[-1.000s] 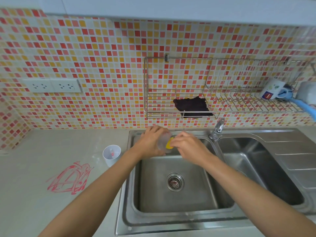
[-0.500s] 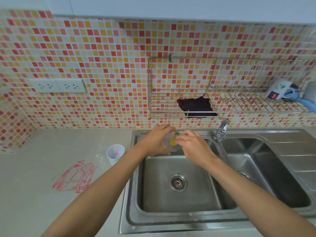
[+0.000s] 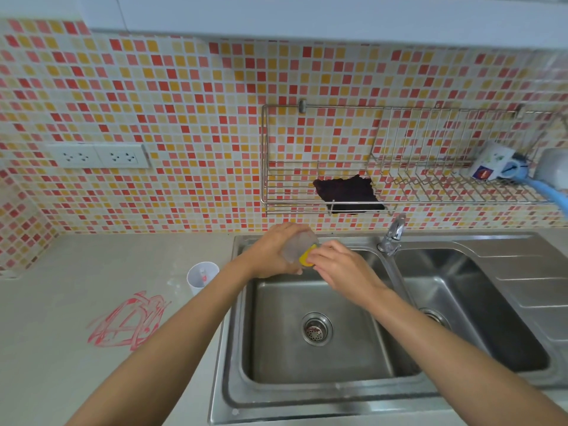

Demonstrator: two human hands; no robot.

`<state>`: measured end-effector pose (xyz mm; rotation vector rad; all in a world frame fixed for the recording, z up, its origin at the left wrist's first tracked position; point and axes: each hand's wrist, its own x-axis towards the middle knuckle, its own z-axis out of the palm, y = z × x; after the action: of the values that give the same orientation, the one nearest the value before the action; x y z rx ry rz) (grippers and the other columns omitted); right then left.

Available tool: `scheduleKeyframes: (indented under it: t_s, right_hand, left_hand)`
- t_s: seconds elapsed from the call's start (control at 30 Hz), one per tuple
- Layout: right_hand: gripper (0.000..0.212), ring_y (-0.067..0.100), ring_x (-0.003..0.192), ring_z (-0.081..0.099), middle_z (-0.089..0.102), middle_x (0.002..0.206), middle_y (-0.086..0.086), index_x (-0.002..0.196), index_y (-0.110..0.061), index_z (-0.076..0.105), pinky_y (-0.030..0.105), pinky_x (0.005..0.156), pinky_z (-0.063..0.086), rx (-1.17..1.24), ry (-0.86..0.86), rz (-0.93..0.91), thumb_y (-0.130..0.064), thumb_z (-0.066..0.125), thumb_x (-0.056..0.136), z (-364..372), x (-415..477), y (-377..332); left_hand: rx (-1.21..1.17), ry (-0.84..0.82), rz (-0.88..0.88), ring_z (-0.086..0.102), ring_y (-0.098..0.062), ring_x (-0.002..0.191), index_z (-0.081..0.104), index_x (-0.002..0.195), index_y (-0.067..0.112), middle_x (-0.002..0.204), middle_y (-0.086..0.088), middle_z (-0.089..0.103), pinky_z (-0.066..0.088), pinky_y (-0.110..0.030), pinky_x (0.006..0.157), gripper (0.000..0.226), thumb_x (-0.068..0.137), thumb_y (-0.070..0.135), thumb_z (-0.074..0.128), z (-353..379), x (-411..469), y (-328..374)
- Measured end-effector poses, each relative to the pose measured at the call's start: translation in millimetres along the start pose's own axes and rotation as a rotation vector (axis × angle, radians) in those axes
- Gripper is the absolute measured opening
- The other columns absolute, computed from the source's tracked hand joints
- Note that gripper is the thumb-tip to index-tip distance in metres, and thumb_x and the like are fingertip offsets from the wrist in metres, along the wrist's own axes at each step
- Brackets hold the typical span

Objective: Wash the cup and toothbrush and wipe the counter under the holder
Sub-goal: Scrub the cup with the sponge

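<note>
I see the cup (image 3: pixel 299 249) gripped in left hand (image 3: pixel 276 252) over the left sink (image 3: pixel 316 376) | right hand (image 3: pixel 338 265) pinches yellow sponge (image 3: pixel 307 256) at its mouth, probably inside | holder (image 3: pixel 201 276) and red scribble (image 3: pixel 129 321) on counter (image 3: pixel 61 302) | tap (image 3: pixel 393 235) beside right hand

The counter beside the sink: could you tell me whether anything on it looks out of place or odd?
Yes. Red scribbled marks cover a patch of the counter left of the sink, just in front of the white holder cup. They look like smeared streaks on an otherwise plain surface.
</note>
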<state>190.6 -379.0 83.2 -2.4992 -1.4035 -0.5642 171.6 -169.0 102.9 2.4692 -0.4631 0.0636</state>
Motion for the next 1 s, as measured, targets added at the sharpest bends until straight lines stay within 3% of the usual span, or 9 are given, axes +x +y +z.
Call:
scheduleKeyframes:
  t_s: [0.13,0.23,0.3,0.43,0.57,0.7,0.8,0.9,1.0]
  right_hand:
    - [0.025,0.018,0.1,0.057,0.068,0.107,-0.007,0.107,-0.015,0.069,0.028,0.087,0.051,0.058,0.107,0.002,-0.006,0.069,0.083,-9.8,5.0,-5.0]
    - [0.024,0.018,0.102,0.057,0.069,0.107,-0.005,0.108,-0.013,0.07,0.026,0.093,0.045,0.164,0.1,0.056,-0.005,0.066,0.087,-14.1,12.5,-13.1]
    - [0.023,0.016,0.103,0.058,0.071,0.108,-0.005,0.109,-0.016,0.072,0.024,0.095,0.042,0.345,0.028,0.214,-0.009,0.063,0.089,-19.1,18.7,-16.7]
    - [0.022,0.01,0.094,0.063,0.072,0.104,-0.006,0.107,-0.024,0.074,0.015,0.079,0.045,0.65,-0.191,0.508,-0.015,0.061,0.092,-24.7,25.2,-13.7]
    - [0.026,0.021,0.098,0.062,0.073,0.099,-0.002,0.102,-0.021,0.075,0.035,0.084,0.044,0.146,-0.143,0.15,-0.005,0.066,0.083,-16.2,21.4,-7.0]
    - [0.03,0.021,0.102,0.058,0.071,0.101,-0.005,0.097,-0.017,0.072,0.034,0.083,0.036,-0.188,0.031,-0.019,-0.002,0.072,0.071,-10.7,18.8,-3.1]
    - [0.028,0.02,0.097,0.058,0.071,0.098,-0.007,0.101,-0.018,0.074,0.03,0.082,0.041,0.04,0.029,0.136,-0.001,0.068,0.079,-6.5,14.7,-21.6]
    - [0.021,0.008,0.08,0.06,0.06,0.08,-0.019,0.106,-0.019,0.074,0.007,0.07,0.037,0.554,-0.13,0.465,-0.011,0.061,0.092,-15.4,19.1,-35.5]
    - [0.021,-0.002,0.077,0.053,0.061,0.082,-0.021,0.106,-0.021,0.074,0.008,0.074,0.038,0.497,-0.167,0.378,-0.014,0.06,0.092,-16.9,19.8,-26.6]
  left_hand:
    - [-0.042,0.124,-0.044,0.04,-0.015,0.128,0.027,0.143,0.021,0.14,0.003,0.043,0.037,-0.03,0.106,0.106,0.059,0.045,0.087,5.4,-1.6,1.5]
    - [-0.003,0.233,-0.062,0.044,-0.012,0.121,0.034,0.135,0.016,0.13,0.005,0.041,0.039,-0.019,0.099,0.098,0.058,0.041,0.09,8.5,-2.7,-0.2]
    - [0.035,0.259,-0.033,0.043,-0.011,0.117,0.038,0.132,0.014,0.127,0.003,0.038,0.039,-0.015,0.096,0.091,0.061,0.037,0.089,5.4,-3.9,-2.2]
    - [0.17,0.188,-0.008,0.039,-0.015,0.123,0.044,0.133,0.02,0.133,0.002,0.046,0.035,-0.032,0.108,0.083,0.064,0.041,0.085,-0.6,-6.4,-4.6]
    - [0.222,0.13,-0.035,0.039,-0.014,0.121,0.043,0.135,0.028,0.134,0.009,0.049,0.033,-0.031,0.102,0.083,0.064,0.04,0.084,-1.0,-6.5,-3.7]
    - [0.177,0.079,0.011,0.041,-0.012,0.123,0.044,0.136,0.02,0.136,0.006,0.051,0.023,-0.017,0.096,0.083,0.066,0.031,0.087,-5.7,-4.4,3.5]
    - [0.198,0.063,0.005,0.04,-0.015,0.123,0.044,0.136,0.023,0.136,0.005,0.051,0.03,-0.023,0.1,0.082,0.066,0.031,0.087,-8.4,-5.6,2.7]
    - [0.227,0.025,-0.009,0.04,-0.016,0.123,0.043,0.135,0.025,0.137,0.005,0.05,0.036,-0.033,0.106,0.081,0.067,0.032,0.086,-6.7,-10.3,-2.0]
    - [0.212,0.018,-0.023,0.04,-0.016,0.125,0.042,0.138,0.025,0.139,0.005,0.048,0.034,-0.028,0.105,0.083,0.068,0.03,0.086,-4.7,-14.7,-3.3]
